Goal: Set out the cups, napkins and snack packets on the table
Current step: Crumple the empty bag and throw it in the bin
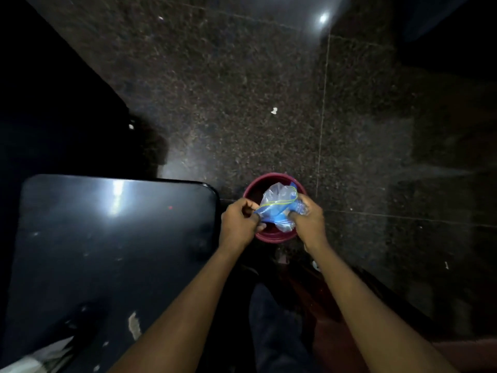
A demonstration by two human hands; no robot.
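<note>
A clear blue plastic bag (278,204) with a thin yellow-green band across it is held over a dark red bucket (271,236) on the floor. My left hand (238,224) pinches the bag's left end. My right hand (309,220) grips its right end, where crumpled clear plastic sticks out. What is inside the bag cannot be made out. A dark glossy table (107,238) with rounded corners stands to the left of the bucket.
The floor (242,90) is dark speckled stone with small white scraps (273,111). White paper or cloth (40,356) lies on the table's near left corner. My leg in dark trousers (277,332) is below the bucket. Dark furniture fills the left side.
</note>
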